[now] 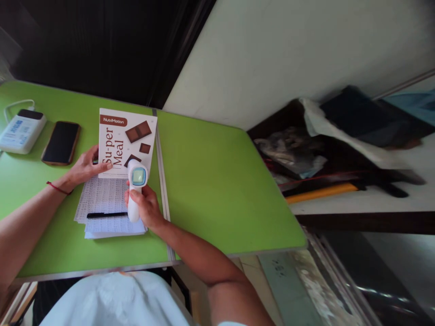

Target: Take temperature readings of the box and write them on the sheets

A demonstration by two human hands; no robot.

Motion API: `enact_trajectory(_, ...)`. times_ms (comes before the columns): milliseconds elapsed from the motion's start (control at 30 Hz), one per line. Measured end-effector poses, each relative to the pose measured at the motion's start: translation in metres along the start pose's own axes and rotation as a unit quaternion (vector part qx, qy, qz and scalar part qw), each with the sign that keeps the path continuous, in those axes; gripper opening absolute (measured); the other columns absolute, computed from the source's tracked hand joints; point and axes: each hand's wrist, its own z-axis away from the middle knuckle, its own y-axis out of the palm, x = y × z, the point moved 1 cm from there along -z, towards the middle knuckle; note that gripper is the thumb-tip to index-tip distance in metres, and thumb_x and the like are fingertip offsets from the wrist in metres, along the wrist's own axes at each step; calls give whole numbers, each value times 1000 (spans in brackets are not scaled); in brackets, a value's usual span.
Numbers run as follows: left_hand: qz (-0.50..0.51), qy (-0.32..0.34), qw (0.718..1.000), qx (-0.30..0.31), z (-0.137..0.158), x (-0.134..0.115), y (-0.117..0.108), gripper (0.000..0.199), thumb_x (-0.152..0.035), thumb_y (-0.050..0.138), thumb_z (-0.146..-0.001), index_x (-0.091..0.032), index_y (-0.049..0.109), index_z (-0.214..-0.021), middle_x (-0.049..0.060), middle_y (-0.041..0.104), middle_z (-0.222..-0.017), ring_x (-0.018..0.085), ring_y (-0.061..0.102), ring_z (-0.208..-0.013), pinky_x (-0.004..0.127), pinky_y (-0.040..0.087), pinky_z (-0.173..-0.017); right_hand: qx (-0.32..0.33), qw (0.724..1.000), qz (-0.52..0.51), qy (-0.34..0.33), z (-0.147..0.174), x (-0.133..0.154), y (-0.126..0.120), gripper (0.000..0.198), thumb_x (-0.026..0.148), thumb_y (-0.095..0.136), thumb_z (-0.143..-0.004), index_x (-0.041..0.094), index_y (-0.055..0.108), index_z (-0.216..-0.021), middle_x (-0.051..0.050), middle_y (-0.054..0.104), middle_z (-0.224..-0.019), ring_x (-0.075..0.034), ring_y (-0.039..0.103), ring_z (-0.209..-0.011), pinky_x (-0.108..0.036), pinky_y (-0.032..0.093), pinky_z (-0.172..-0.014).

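My left hand (89, 165) grips the lower left edge of a white box (139, 117) printed "NutriMotion Su-per Meal" with pictures of chocolate pieces. The thumb lies across its front. In my right hand (148, 206) is a white handheld infrared thermometer (133, 209), held upright by its handle with the small lit screen facing me. Its head overlaps the box's lower right part; whether the two touch, I cannot tell. Below the box lies a stack of printed paper sheets (102, 194), with a black pen (105, 215) resting across it.
On the green folding table (217, 190), a dark smartphone (61, 142) and a white power bank (23, 131) with a cable lie to the left. A pale wall rises behind. Right of the table, a shelf holds crumpled cloth (295, 151) and a yellow bar (319, 193).
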Motion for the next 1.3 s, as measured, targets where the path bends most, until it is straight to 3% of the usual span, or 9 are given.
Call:
enact_trajectory(967,-7,0,1000,-6,-1,1,-1,55,-46,74,-67,-16,59,-110,13,67,-111,32,64,-98,40,54,-78,0,1000,-4,6,-1,3,2,25,42,65,-69,22,52,-75,5,54,-59,-10,46,-49,-25,38,-48)
enact_trajectory(1300,-6,5,1000,-3,-2,3,-2,54,-48,74,-67,-17,59,-108,13,68,-111,32,64,-97,40,54,-79,30,999,-7,-13,-4,0,-7,27,43,68,-72,22,54,-81,4,56,-63,-10,49,-53,-26,40,-51)
